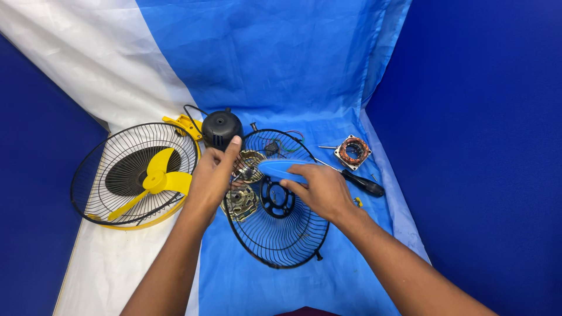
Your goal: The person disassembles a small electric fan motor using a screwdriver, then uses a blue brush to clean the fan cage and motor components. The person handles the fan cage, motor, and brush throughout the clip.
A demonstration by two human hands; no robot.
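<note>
Nearest, black wire guard (281,234) flat on blue cloth (263,287). Above it, right hand (319,190) clenched around blue handle (284,168), pointing left toward metal motor part (249,164) pinched by left hand (211,175).

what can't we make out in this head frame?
- Head view: what the left hand grips is hidden by its own fingers.
- Tip of the blue tool in the right hand: lost against the small metal part.
- Metal motor housing: partly covered by the left hand.
- Wires behind the black wire guard: too small to trace.
- Small yellow bit by the right wrist: too small to identify.
</note>
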